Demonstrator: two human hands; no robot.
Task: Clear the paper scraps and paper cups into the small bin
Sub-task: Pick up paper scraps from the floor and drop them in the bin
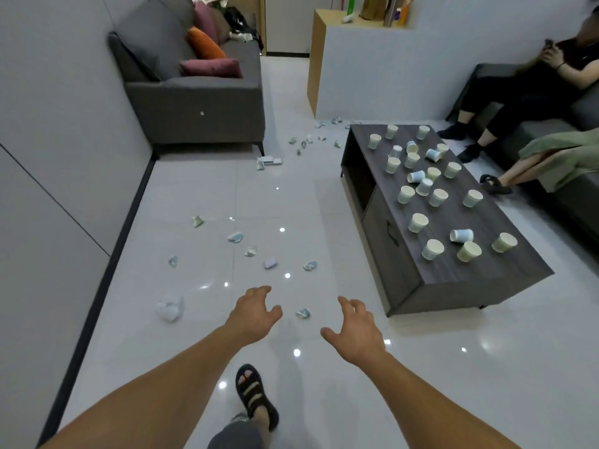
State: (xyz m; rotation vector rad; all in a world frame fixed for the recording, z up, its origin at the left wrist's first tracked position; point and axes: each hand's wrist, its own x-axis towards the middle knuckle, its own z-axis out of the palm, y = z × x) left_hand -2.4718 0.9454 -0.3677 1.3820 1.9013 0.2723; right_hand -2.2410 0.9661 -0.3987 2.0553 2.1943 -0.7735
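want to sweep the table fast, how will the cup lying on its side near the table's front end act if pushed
The tipped cup lies on its side on the coffee table, so a push would probably roll it in a curve, perhaps off the edge. It looks like thin paper: likely very light and easily crushed.

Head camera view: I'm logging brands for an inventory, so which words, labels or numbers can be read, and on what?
No text can be read in this view.
Bottles on the shelf: labels too blurred.
Paper cups on the coffee table: blue print, no legible words.
Paper scraps: print too small.
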